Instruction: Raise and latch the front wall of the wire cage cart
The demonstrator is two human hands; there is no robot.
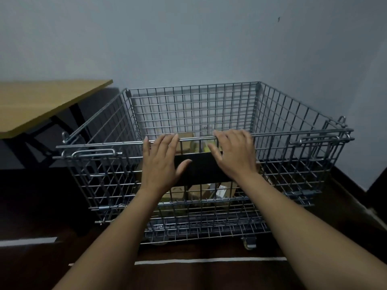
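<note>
left hand point(161, 162): palm down, fingers spread flat, thumb out to the right
right hand point(234, 153): palm down, fingers spread, tips slightly curled
arms: both bare, reaching forward, roughly parallel

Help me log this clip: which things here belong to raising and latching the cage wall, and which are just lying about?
Job: front wall; left latch; right latch; left hand; right hand.
Lying about: wooden table; boxes inside; floor tape.

Dim, cool, bluish cast overall. Floor point(31, 206) nearly black, detail lost. Mesh shadow thrown on wall point(188, 49) behind cage. Wide-angle bowing at edges. Soft blur on right hand point(234, 155) fingertips.
</note>
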